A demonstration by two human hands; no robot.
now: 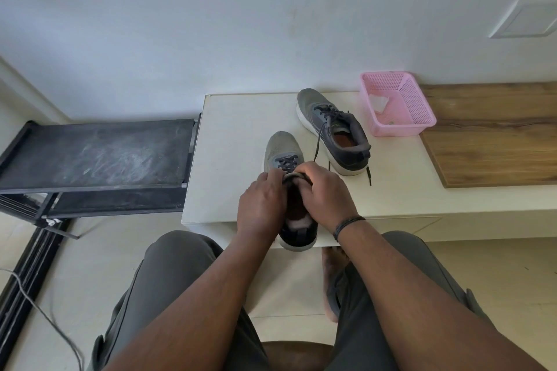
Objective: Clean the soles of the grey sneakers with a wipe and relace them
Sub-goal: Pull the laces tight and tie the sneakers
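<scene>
Two grey sneakers with dark laces stand upright on a low white table (235, 129). The near sneaker (281, 147) sits at the table's front edge, its heel overhanging. My left hand (260, 205) and my right hand (327, 193) are closed over its tongue and upper laces, fingers pinched on the lace ends, which are hidden. The far sneaker (331, 129) lies further back to the right, its laces loose and trailing onto the table. A crumpled white wipe (380, 102) lies inside a pink basket (422, 117).
A wooden board (497, 135) covers the table's right side next to the basket. A black shoe rack (96, 159) stands left of the table. A grey cable (45, 313) runs across the floor at lower left. My knees and a bare foot are below the table edge.
</scene>
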